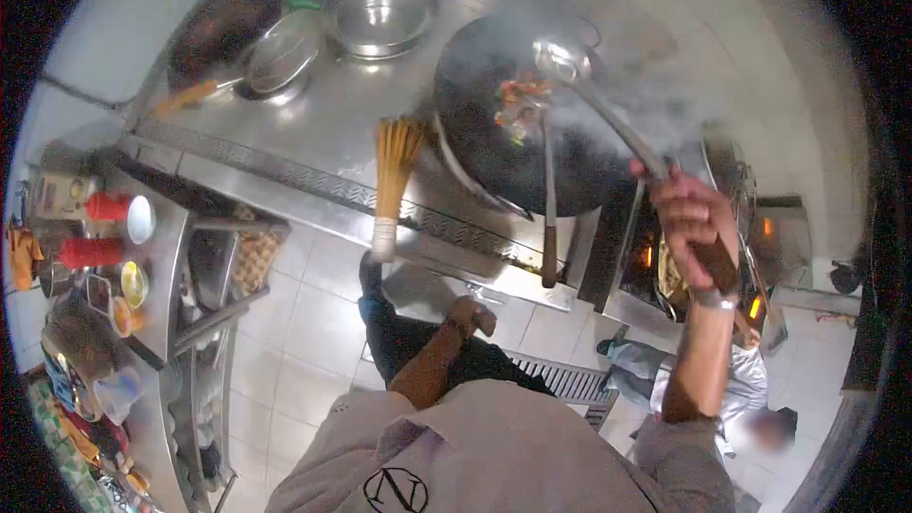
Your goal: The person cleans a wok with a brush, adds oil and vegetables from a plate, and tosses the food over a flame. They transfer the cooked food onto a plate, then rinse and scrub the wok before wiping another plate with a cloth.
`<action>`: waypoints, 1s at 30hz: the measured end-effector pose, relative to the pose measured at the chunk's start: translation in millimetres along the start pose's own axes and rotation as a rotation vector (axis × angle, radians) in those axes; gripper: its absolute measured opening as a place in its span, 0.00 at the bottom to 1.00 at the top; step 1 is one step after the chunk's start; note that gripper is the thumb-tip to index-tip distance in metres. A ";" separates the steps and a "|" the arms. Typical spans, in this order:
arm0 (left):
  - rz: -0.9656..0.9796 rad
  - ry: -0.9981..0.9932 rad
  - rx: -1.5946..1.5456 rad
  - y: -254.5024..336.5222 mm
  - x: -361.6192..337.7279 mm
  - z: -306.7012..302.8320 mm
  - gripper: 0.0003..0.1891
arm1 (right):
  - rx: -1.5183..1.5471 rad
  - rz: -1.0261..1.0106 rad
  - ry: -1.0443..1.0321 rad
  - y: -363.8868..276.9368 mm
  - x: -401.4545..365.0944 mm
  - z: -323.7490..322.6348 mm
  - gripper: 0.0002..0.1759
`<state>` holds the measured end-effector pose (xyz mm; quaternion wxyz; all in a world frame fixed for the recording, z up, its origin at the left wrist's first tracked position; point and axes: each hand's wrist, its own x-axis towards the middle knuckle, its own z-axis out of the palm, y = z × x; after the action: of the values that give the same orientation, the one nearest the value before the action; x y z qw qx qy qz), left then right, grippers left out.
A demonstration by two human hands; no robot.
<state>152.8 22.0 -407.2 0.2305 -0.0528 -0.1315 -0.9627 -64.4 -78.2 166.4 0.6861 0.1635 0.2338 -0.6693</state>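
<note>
Leftmost, two red squeeze bottles (95, 228) sit on a side shelf. A bamboo brush (391, 180) lies on the steel counter (323, 133). The left hand (472, 315) hangs empty, fingers loosely curled. The right hand (698, 233) grips a ladle (560, 59), whose bowl is above vegetables in the steaming wok (484, 157).

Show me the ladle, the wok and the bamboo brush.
ladle (562, 62), head view, on its metal bowl.
wok (494, 161), head view, on its dark inner wall.
bamboo brush (393, 166), head view, on its bristles.
</note>
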 end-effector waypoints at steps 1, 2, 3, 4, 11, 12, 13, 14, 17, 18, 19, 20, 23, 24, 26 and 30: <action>0.177 -0.157 -0.213 -12.5 18.5 6.9 0.22 | -0.067 -0.065 0.093 3.2 -18.6 -6.4 0.27; 0.096 0.148 0.212 -27.4 22.1 -12.2 0.16 | -0.103 -0.064 0.133 0.0 -36.3 -19.7 0.26; 0.012 0.460 0.635 -28.0 25.9 -13.1 0.11 | -0.137 -0.058 0.175 -4.6 -51.3 -34.0 0.26; -0.156 0.324 -0.074 -26.9 29.3 -14.5 0.11 | -0.136 -0.056 0.174 -6.9 -65.6 -46.1 0.26; -0.367 -0.098 1.707 28.2 14.8 42.4 0.23 | -1.240 -0.398 0.724 10.9 -85.1 -112.2 0.12; -0.495 -0.048 1.325 0.5 -5.9 -17.7 0.27 | -1.696 -0.592 0.792 14.6 -80.2 -121.7 0.16; -0.498 -0.057 1.331 13.5 -6.2 -3.0 0.27 | -2.153 -0.791 0.845 20.6 -76.7 -124.7 0.19; -0.506 -0.273 1.671 38.6 -2.2 35.8 0.26 | -2.145 -0.799 0.848 27.1 -72.9 -114.3 0.19; -0.823 -0.426 2.158 146.4 31.4 201.5 0.26 | -2.409 -1.389 0.834 62.3 -46.2 -70.9 0.25; -0.924 -0.414 2.154 191.7 41.8 249.6 0.24 | -2.116 -1.271 0.771 80.7 -35.7 -61.3 0.26; -1.022 -0.413 2.141 220.2 44.3 276.6 0.22 | -1.834 -1.140 0.712 100.6 -27.9 -51.7 0.27; -1.010 -0.364 2.148 236.9 39.1 283.9 0.21 | -1.611 -0.913 0.623 124.4 -20.1 -40.5 0.29; -0.817 0.019 2.182 284.1 17.1 279.6 0.19 | -1.622 -0.857 0.346 192.8 45.1 -70.4 0.26; -0.699 0.209 2.155 295.1 11.6 274.9 0.19 | -1.550 -0.714 0.318 210.8 71.7 -70.8 0.26; -0.317 0.675 2.012 311.5 4.8 275.9 0.17 | -1.717 -0.973 0.140 249.4 149.1 -106.7 0.26; 0.347 1.378 1.658 315.0 24.9 321.7 0.15 | -1.946 -0.728 0.339 313.6 255.9 -132.9 0.33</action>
<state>288.1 -170.0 -22.2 0.3511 0.6516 -0.5727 -0.3523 232.7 -206.3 -110.8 0.2372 -0.4465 0.7983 -0.3272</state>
